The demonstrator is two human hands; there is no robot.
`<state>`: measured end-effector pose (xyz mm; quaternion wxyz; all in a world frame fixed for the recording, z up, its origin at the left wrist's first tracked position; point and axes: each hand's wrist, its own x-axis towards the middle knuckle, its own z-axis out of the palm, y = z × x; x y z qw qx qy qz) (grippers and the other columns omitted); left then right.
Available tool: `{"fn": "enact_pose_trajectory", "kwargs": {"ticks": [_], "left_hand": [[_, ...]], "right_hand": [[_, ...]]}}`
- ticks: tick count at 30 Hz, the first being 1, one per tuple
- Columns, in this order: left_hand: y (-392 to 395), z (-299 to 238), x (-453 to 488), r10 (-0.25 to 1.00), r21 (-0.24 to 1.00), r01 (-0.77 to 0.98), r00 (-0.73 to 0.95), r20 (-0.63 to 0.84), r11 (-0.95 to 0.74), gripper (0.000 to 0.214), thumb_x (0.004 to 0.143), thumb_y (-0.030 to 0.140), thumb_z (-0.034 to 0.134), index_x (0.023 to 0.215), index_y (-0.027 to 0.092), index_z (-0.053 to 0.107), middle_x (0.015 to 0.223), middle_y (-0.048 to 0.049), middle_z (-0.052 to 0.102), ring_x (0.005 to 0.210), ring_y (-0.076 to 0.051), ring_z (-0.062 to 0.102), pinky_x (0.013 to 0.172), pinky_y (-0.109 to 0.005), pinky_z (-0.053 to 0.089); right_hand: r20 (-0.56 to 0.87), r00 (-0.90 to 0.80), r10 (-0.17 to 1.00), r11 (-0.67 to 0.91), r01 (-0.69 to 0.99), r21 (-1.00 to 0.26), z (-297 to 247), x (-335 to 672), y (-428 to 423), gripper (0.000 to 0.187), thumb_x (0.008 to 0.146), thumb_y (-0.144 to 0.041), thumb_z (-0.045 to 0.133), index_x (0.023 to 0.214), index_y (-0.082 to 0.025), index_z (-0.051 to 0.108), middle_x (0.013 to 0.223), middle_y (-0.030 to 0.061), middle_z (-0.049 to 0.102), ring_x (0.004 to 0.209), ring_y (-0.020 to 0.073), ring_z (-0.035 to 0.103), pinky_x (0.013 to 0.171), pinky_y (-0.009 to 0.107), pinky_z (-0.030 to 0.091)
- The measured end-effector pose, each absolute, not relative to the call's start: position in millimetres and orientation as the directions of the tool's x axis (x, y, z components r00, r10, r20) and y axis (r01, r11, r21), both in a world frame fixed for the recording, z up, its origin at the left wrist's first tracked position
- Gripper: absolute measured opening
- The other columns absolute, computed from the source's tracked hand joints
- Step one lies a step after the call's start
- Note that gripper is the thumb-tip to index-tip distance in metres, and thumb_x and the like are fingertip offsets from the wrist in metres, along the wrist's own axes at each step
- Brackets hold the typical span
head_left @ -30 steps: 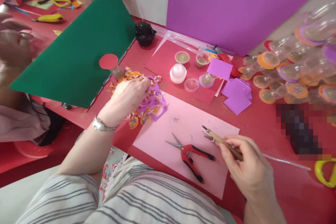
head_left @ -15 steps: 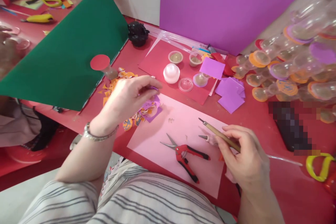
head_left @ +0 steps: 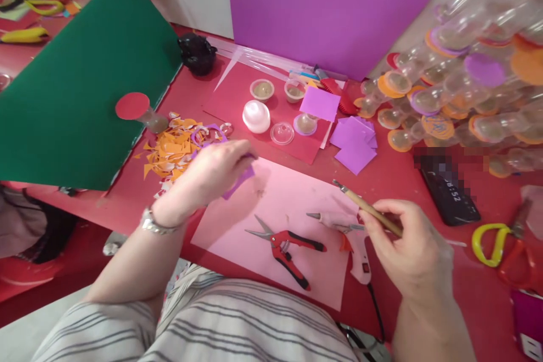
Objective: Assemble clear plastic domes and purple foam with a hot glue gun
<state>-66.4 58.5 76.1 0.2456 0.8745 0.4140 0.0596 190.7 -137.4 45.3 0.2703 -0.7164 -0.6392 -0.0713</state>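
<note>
My left hand [head_left: 218,169] is closed, fingertips pinched on a piece of purple paper [head_left: 240,182] over the pink sheet's left edge; the fingers partly hide it. Beyond the wrist lies a heap of orange and purple paper scraps [head_left: 172,147]. In my right hand [head_left: 409,243] is a slim wooden-handled carving tool [head_left: 373,215], its metal tip pointing up and left above the sheet. Red-handled snips [head_left: 282,243] lie with blades apart on the pink sheet [head_left: 231,226]. Beside them, a pale pink glue gun [head_left: 358,257] rests near my right hand.
Behind the sheet stand a round white container [head_left: 256,116], small clear cups [head_left: 262,90] and purple paper squares [head_left: 355,144]. Clear bottle pieces [head_left: 441,96] crowd the right, near a phone [head_left: 449,189] and yellow-and-red scissors [head_left: 492,244]. A green board [head_left: 85,85] leans at left.
The view has shifted, so objects sit further left. Against the sheet, my right hand has moved right, uncovering more of the glue gun. My left hand stays pinched near the scraps.
</note>
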Motion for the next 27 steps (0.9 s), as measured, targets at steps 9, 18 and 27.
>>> {"fn": "enact_pose_trajectory", "kwargs": {"ticks": [9,18,27], "left_hand": [[82,80,-112,0.909,0.162,0.901,0.414,-0.048,-0.402,0.025,0.1,0.022,0.049,0.116,0.018,0.067,0.114,-0.0068,0.071,0.1,-0.018,0.064,0.087,-0.03,0.052],[44,49,-34,0.558,0.297,0.542,0.829,-0.038,-0.786,0.019,0.097,0.02,0.053,0.104,0.017,0.071,0.099,-0.0065,0.066,0.071,-0.013,0.064,0.06,-0.024,0.049],[17,35,10,0.166,0.285,0.184,0.982,-0.084,-0.941,0.022,0.091,0.006,0.051,0.106,0.012,0.067,0.102,-0.0109,0.067,0.085,-0.021,0.066,0.082,-0.035,0.055]], "right_hand": [[0.294,0.326,0.898,-0.201,0.901,-0.384,34,206,-141,0.024,0.093,-0.048,0.059,0.09,-0.024,0.06,0.076,0.0019,0.069,0.06,0.0177,0.064,0.053,0.029,0.044],[0.261,0.173,0.95,-0.082,0.942,-0.325,34,213,-138,0.007,0.095,-0.031,0.055,0.093,-0.025,0.058,0.082,0.0017,0.068,0.072,0.0182,0.067,0.066,0.028,0.049],[0.238,0.104,0.966,-0.02,0.944,-0.33,26,214,-136,0.011,0.096,-0.024,0.055,0.086,-0.024,0.053,0.078,-0.0003,0.062,0.069,0.0165,0.063,0.066,0.027,0.046]]}}
